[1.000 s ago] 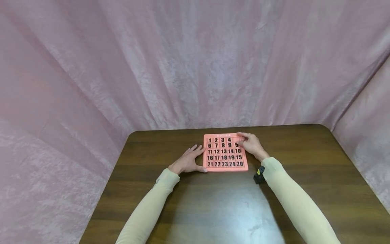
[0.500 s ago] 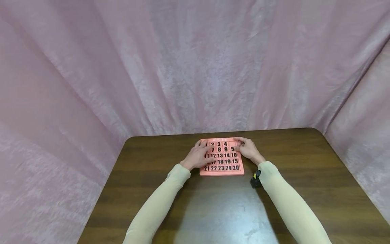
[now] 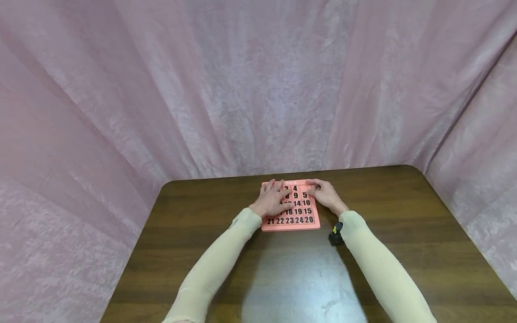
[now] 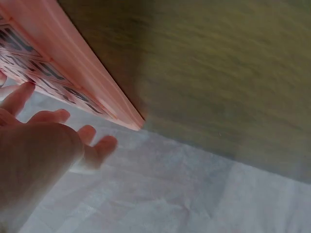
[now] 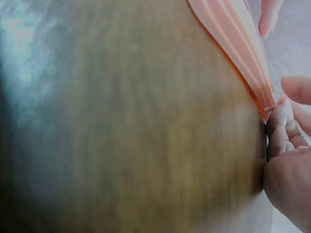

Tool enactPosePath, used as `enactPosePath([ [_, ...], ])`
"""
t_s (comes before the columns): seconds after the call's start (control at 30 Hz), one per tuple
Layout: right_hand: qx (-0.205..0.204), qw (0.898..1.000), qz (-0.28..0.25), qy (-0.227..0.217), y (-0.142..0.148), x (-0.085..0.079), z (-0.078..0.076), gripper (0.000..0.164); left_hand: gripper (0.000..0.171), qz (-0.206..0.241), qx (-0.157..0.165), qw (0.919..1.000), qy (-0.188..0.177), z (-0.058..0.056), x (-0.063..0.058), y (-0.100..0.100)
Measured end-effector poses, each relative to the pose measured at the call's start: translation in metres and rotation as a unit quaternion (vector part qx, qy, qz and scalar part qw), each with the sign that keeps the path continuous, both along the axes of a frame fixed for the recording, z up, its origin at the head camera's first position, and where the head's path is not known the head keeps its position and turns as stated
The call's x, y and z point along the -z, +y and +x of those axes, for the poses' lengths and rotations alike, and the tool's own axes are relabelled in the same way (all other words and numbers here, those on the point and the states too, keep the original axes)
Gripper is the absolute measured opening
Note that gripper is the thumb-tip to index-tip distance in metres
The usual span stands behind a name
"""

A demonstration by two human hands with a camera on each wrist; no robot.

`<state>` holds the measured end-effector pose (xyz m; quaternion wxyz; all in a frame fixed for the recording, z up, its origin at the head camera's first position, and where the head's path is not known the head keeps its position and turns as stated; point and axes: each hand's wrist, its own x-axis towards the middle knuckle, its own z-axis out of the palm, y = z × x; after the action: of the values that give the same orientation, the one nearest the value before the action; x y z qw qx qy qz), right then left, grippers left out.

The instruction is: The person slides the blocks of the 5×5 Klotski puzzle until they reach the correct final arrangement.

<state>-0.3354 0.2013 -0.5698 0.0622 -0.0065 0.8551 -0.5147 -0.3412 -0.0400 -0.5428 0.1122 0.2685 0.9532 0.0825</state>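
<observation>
One left hand, one pink number board, one right hand.
Left hand: over board's left side, fingers spread wide. Board: flat on surface. Right hand: at board's far right corner, fingers bent; whether gripping, cannot tell.

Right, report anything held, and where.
Curled fingers of the right hand touch the flat pink numbered board at its far right corner; gripping cannot be confirmed. The left hand holds nothing.

The left hand blocks the number sliding puzzle at upper left, the right hand at upper right. Near tabletop gives passage; velvet curtain walls the back.
</observation>
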Motion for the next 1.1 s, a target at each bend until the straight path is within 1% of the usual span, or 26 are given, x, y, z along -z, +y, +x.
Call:
enactPosePath([
  [0.1, -0.001, 1.000, -0.002, 0.004, 0.001, 0.000, -0.001, 0.047, 0.068, 0.003, -0.009, 0.9999, -0.006, 0.001, 0.000, 0.003],
  [0.27, 0.005, 1.000, -0.003, 0.013, 0.002, 0.000, -0.003, 0.046, 0.069, 0.001, -0.015, 0.9999, 0.005, 0.001, 0.000, 0.007],
  [0.43, 0.036, 0.999, 0.015, 0.021, 0.000, 0.000, -0.002, 0.047, 0.068, 0.004, -0.018, 0.9998, 0.005, 0.001, 0.000, 0.010],
  [0.5, 0.044, 0.999, 0.021, 0.018, 0.000, -0.001, -0.002, 0.047, 0.069, 0.001, -0.020, 0.9998, 0.004, 0.001, 0.001, 0.010],
  [0.57, 0.043, 0.999, 0.023, 0.011, -0.001, -0.001, -0.002, 0.047, 0.069, -0.004, -0.021, 0.9997, 0.006, 0.002, 0.002, 0.011],
  [0.73, 0.019, 0.998, 0.061, -0.009, 0.007, -0.008, -0.004, 0.043, 0.069, -0.006, -0.024, 0.9997, 0.006, 0.001, 0.002, 0.012],
  [0.83, -0.013, 0.997, 0.077, -0.027, 0.016, -0.013, -0.008, 0.044, 0.070, -0.002, -0.021, 0.9998, -0.001, 0.002, 0.003, 0.012],
  [0.9, -0.033, 0.996, 0.057, -0.056, 0.022, -0.014, -0.010, 0.049, 0.070, -0.004, -0.018, 0.9998, -0.004, 0.002, 0.003, 0.011],
  [0.97, -0.057, 0.994, 0.035, -0.086, 0.027, -0.015, -0.010, 0.055, 0.070, -0.006, -0.015, 0.9998, -0.006, 0.002, 0.004, 0.010],
  [1.03, -0.072, 0.991, 0.008, -0.108, 0.029, -0.015, -0.011, 0.060, 0.069, -0.003, -0.015, 0.9999, -0.006, 0.001, 0.004, 0.009],
  [1.1, -0.082, 0.990, -0.008, -0.114, 0.030, -0.014, -0.012, 0.063, 0.069, 0.002, -0.016, 0.9998, -0.006, -0.001, 0.003, 0.009],
])
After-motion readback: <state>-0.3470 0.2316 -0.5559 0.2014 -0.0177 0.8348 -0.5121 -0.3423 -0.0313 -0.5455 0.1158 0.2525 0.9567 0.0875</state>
